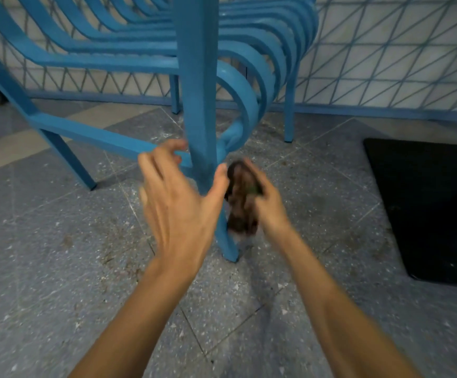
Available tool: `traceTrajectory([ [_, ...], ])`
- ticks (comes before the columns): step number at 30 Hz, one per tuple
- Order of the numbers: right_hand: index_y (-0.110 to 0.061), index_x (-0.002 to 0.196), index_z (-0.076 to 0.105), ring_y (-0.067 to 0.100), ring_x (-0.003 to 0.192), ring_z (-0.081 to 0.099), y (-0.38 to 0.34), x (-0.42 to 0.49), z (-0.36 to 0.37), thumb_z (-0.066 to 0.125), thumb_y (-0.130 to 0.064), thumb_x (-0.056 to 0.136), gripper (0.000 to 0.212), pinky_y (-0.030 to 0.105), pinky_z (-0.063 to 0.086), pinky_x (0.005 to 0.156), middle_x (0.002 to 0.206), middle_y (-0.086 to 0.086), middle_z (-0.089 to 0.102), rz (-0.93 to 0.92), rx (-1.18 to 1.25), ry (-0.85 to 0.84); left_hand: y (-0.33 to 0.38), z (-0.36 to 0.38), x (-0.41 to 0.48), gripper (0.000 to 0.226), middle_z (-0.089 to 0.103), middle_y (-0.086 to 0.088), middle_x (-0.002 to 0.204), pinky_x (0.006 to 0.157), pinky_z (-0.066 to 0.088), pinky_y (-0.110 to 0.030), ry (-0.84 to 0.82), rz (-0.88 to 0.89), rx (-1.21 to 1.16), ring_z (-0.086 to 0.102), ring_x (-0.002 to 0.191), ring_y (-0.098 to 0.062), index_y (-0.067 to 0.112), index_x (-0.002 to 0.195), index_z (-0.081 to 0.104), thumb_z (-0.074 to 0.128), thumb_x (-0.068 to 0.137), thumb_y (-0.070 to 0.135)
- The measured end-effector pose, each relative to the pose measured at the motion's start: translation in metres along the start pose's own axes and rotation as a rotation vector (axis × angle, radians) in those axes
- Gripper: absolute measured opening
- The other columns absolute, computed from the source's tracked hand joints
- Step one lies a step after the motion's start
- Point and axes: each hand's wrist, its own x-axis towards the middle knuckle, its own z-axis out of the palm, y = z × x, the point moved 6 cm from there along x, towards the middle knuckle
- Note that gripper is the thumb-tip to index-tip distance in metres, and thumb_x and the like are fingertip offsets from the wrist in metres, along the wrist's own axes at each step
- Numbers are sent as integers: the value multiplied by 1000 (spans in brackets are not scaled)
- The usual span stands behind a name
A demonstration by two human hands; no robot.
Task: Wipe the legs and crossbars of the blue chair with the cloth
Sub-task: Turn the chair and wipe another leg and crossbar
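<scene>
The blue chair (pixel 129 61) stands on the floor in front of me, its near front leg (pixel 200 105) running down the middle of the head view. A low crossbar (pixel 91 132) joins that leg from the left. My left hand (pixel 178 203) is open, fingers spread, just left of the leg with the thumb against it. My right hand (pixel 265 197) is shut on a dark brown cloth (pixel 242 197), held just right of the leg near its lower part. Both hands are blurred.
The floor is grey speckled tile (pixel 58 268) with dirt marks. A black mat (pixel 434 208) lies at the right. A blue lattice fence (pixel 385 64) runs behind the chair, with the far legs (pixel 289 115) close to it.
</scene>
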Motion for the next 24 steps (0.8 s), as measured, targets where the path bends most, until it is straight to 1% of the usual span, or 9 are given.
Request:
traceTrajectory([
  [3,-16,116,63,21,83,70,-41,50,2,38,8,66,61,33,58,69,99,10,72,254,520,-54,16,4,12,60,42,2,112,82,36,-32,5,9,16,50,101,-18,17,121,46,66,78,54],
  [5,-8,88,61,24,64,67,-59,63,7,37,-11,81,26,31,56,63,70,11,69,390,669,-52,25,1,23,57,42,4,105,79,37,-33,41,24,30,51,96,-18,16,115,50,63,78,58],
  [6,-9,81,59,24,63,65,-63,70,5,37,-22,87,26,31,54,65,64,10,67,430,683,-20,29,-2,29,55,44,4,102,77,40,-36,61,46,40,51,92,-19,16,112,52,61,78,58],
  [10,-8,89,66,30,95,65,-64,91,7,40,-42,88,43,45,47,89,84,15,71,477,725,62,38,-9,51,51,53,0,105,77,30,-34,36,145,145,50,91,-19,17,112,56,54,83,59],
  [12,-4,69,66,30,76,68,-69,92,14,35,-42,90,54,43,53,81,69,17,68,465,771,33,38,-10,54,50,51,4,103,78,28,-35,4,160,148,49,93,-18,19,112,56,55,82,59],
  [14,-5,42,57,24,42,60,-82,88,25,28,-42,94,70,34,54,51,46,13,58,437,914,-43,37,-11,55,47,48,7,99,78,29,-35,-19,160,135,48,95,-18,20,109,56,57,81,57],
  [16,-9,35,50,19,32,52,-88,89,28,23,-45,95,75,28,49,40,39,8,51,409,986,-39,37,-12,56,43,44,10,98,79,26,-34,-50,177,129,48,97,-17,21,107,57,59,81,56],
  [21,-21,54,36,16,41,40,-74,98,22,21,-52,93,52,23,36,50,48,-1,42,408,888,8,32,-25,59,43,45,11,99,80,27,-34,-135,295,190,45,96,-16,25,112,56,56,83,57],
  [24,-19,57,42,17,51,39,-65,96,20,20,-53,91,53,27,35,60,61,-1,46,428,812,28,24,-32,61,46,52,4,109,80,29,-36,-167,358,234,46,98,-19,26,115,56,51,84,59],
])
